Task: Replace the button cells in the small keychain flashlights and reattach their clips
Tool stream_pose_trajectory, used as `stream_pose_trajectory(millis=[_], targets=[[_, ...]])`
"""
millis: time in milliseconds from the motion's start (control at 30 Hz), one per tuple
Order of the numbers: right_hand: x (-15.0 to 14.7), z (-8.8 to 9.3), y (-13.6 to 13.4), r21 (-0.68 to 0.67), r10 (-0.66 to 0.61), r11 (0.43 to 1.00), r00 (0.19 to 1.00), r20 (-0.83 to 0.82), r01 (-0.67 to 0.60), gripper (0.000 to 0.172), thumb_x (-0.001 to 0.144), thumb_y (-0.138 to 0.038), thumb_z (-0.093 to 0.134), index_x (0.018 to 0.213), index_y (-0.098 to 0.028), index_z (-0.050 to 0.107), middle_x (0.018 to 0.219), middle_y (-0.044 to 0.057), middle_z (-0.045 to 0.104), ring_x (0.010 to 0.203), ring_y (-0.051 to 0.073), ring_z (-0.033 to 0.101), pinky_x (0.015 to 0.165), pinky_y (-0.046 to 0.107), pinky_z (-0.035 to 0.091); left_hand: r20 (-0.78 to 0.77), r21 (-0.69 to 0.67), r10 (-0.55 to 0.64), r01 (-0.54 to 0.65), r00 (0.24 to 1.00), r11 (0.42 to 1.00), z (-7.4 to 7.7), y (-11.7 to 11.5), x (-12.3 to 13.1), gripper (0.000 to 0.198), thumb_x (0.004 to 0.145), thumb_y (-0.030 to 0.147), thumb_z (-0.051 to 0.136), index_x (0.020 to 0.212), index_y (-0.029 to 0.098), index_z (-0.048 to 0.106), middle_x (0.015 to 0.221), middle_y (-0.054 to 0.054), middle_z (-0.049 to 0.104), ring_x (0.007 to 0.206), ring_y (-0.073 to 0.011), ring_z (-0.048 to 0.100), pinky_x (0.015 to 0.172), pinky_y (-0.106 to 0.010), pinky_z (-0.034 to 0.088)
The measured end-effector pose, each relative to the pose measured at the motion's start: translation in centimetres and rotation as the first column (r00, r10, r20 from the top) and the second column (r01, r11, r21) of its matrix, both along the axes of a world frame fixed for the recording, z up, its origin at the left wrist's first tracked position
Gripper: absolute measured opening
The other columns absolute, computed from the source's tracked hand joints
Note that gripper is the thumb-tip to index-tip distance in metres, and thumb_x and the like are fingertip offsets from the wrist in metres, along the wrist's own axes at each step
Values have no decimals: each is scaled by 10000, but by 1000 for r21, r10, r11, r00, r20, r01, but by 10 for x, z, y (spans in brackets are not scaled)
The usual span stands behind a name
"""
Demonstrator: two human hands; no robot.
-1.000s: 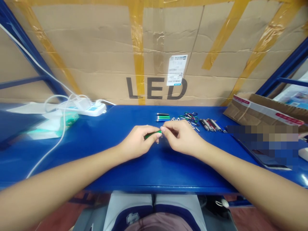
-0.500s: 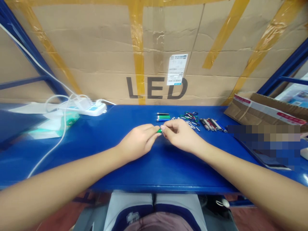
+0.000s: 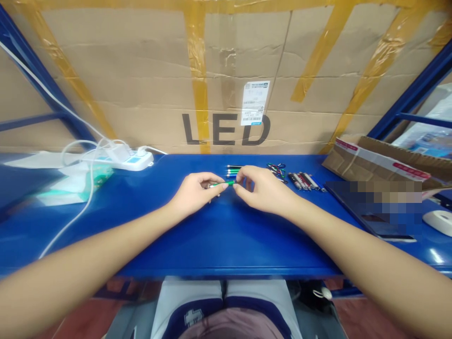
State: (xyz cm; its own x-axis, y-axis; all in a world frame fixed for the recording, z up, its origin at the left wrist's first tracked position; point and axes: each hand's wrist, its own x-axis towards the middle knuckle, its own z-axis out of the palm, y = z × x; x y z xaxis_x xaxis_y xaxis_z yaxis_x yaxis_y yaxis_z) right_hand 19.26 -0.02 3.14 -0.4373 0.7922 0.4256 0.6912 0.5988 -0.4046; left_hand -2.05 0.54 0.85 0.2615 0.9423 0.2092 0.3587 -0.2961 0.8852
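A slim green metal tube (image 3: 230, 183) spans the gap between my two hands above the blue table. My left hand (image 3: 194, 194) pinches its left part between thumb and fingers; a small silvery piece shows below those fingers, too small to name. At the tube's dark right end, my right hand (image 3: 259, 192) closes thumb and fingertips on it. Just behind my hands lie several loose tubes (image 3: 233, 171) in black, green and blue. Coloured carabiners (image 3: 277, 168) are heaped beyond my right hand, which partly covers them. Several finished-looking tubes with clips (image 3: 305, 181) lie side by side further right.
The blue table (image 3: 219, 245) backs onto a large taped carton (image 3: 148, 84) marked LED. On the left are a white power strip (image 3: 136, 161) with cables and a green-white packet (image 3: 76, 183). An open cardboard box (image 3: 374, 160), a dark flat device (image 3: 353, 207) and a white mouse (image 3: 439, 221) occupy the right.
My hands have moved slightly apart and turned, so more of the green tube shows between them. The whole view has shifted a little.
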Motion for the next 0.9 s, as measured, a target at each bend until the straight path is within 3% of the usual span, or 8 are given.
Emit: stream_pose_trajectory(millis=[133,233,400,500,600,700,800,900], targets=[[0,0,-3,53,148,987,984,103,-154,263,842,-268,659,1088,-200,596,1114,88,662,930,214,611,756,295,448,-61,12,-6,7,998,1000,2,-3,1,382,751,501,767,931,165,788,762,-48,743,543,-107,558,517,-227,441],[-3,0,-7,28,252,965,954,160,-259,120,914,-233,592,1029,-200,600,1037,80,680,929,208,624,775,295,446,-37,-43,-56,54,998,998,2,-5,4,356,737,483,784,884,158,781,716,-29,721,502,-90,513,491,-219,401],[-6,3,-10,-35,227,974,965,128,-225,116,904,-193,564,1009,-179,611,936,62,696,798,173,624,709,269,429,-4,-96,-73,72,997,993,2,-5,6,350,766,491,765,837,149,768,575,3,634,491,-87,502,500,-210,404],[-2,6,-6,-50,121,992,987,110,-116,168,823,-179,606,990,-183,618,863,41,699,743,167,618,669,260,421,44,-99,-60,64,997,993,5,-5,7,374,767,509,760,885,154,775,685,-28,699,536,-98,545,542,-226,466],[13,14,6,-78,-104,990,977,185,121,122,764,-200,631,886,-186,630,806,56,702,689,174,613,607,264,402,33,-73,-34,36,999,997,7,-5,6,403,772,537,744,910,160,783,791,-63,743,582,-114,576,533,-232,483],[39,27,23,-103,-321,914,853,412,393,54,722,-228,665,737,-185,636,734,95,689,629,191,602,534,281,364,-15,-27,-17,17,1000,1000,9,-4,4,406,797,554,714,892,167,789,811,-76,755,627,-133,613,542,-235,491],[68,40,36,-186,-329,820,712,620,541,99,691,-212,693,634,-186,616,631,93,666,543,191,578,491,302,360,-44,21,-15,16,999,1000,9,-1,0,391,815,547,698,880,172,790,808,-78,763,683,-163,657,606,-260,524],[87,46,43,-281,-294,732,659,692,621,107,679,-152,674,595,-190,618,590,81,666,522,195,587,496,316,404,-37,35,2,0,999,999,9,2,-3,359,812,528,707,858,181,788,815,-73,770,734,-181,689,699,-290,554]])
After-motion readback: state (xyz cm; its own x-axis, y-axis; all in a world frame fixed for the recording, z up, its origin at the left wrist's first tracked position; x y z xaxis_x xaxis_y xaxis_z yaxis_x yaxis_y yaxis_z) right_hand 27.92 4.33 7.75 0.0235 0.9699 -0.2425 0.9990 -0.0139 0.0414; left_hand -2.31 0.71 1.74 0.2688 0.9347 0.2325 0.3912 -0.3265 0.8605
